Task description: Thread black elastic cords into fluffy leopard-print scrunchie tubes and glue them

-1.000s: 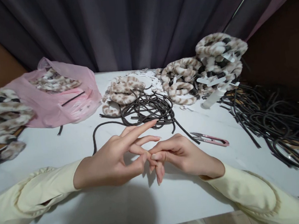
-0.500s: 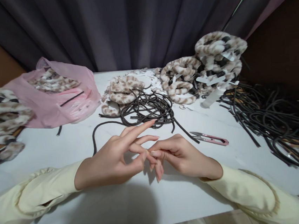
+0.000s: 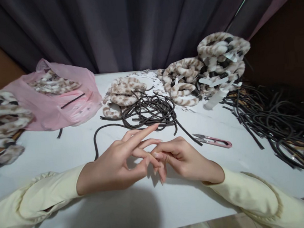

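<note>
My left hand (image 3: 119, 163) has its fingers spread, with the index finger stretched toward the cords, and no object shows in it. Thumb and forefinger of my right hand (image 3: 181, 156) are closed on a fingertip of the left hand; whether something tiny is between them I cannot make out. Just beyond the hands lies a tangle of dark cords (image 3: 151, 110), and one loose end curves down behind the left wrist. To the right of my right hand rests a pair of thread snips (image 3: 216, 142) with a pink handle.
A pink plastic bag (image 3: 86, 106) holds fuzzy spotted rings. More plush rings (image 3: 128, 89) lie at the back, stacked higher at the right (image 3: 222, 46) near a whitish tube (image 3: 215, 99). A big heap of black cords (image 3: 276, 116) covers the white table's (image 3: 110, 218) right side.
Both hands keep almost the same pose. My left thumb has drawn slightly away from the pinched fingertip, and the view has shifted a little.
</note>
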`<state>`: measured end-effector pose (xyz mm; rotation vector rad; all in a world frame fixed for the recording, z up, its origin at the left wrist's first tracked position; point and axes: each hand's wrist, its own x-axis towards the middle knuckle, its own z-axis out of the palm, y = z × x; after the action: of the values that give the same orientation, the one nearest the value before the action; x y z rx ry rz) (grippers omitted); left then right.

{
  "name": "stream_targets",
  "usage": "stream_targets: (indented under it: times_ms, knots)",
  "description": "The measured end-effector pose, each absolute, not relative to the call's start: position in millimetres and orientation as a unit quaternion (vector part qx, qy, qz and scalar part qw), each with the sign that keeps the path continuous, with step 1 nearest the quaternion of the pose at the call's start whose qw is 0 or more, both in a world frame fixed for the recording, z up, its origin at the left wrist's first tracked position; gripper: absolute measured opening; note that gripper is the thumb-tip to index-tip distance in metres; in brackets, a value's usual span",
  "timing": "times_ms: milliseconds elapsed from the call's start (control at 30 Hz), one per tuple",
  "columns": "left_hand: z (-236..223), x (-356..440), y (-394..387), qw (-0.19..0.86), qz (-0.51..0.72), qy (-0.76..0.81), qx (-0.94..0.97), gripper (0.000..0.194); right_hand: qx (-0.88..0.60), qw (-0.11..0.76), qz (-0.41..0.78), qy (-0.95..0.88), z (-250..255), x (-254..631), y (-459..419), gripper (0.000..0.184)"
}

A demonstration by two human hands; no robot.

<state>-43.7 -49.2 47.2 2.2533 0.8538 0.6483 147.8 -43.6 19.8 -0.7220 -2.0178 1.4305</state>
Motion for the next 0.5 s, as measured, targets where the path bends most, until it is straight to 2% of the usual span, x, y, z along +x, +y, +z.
stream_targets:
  times_ms: [300,500]
  knots:
    - [43.8,-46.0,-46.5,0.329,0.275,0.304,0.850,0.064,-0.250,0.261,0.621,-0.695,22.4,150.9,-39.9,0.030]
    - [43.1,-45.7,-47.3,0.329,0.272,0.312,0.849,0.064,-0.260,0.256,0.593,-0.718,20.4,150.1,-41.4,0.029]
